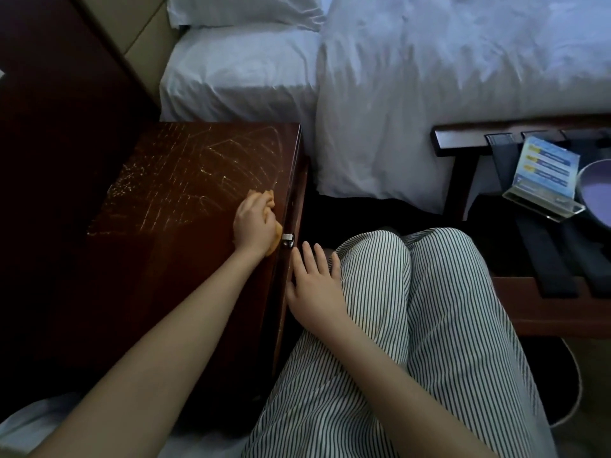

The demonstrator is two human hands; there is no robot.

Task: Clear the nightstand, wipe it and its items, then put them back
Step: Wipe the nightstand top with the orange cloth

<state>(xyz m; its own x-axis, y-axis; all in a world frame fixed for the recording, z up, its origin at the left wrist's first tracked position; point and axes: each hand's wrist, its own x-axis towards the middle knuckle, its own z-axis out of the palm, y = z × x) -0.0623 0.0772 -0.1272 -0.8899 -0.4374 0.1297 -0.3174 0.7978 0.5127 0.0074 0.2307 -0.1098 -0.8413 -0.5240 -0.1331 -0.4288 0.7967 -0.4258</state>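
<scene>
The dark wooden nightstand (172, 233) fills the left middle of the view, its bare top streaked with wet wipe marks. My left hand (254, 223) grips an orange cloth (267, 198) and presses it on the top near the right front edge, just above a small metal drawer knob (287, 239). My right hand (314, 285) lies flat with straight fingers on my striped trouser leg, touching the nightstand's front edge. An acrylic sign holder with a blue card (545, 180) and a round purple-lit item (595, 193) sit on the luggage rack at the right.
The bed with white sheets (429, 77) and a pillow (244, 11) lies beyond the nightstand. A dark luggage rack with black straps (463, 137) stands at the right. My striped knees (413, 276) are close against the nightstand's front. A dark headboard panel (49, 94) rises at the left.
</scene>
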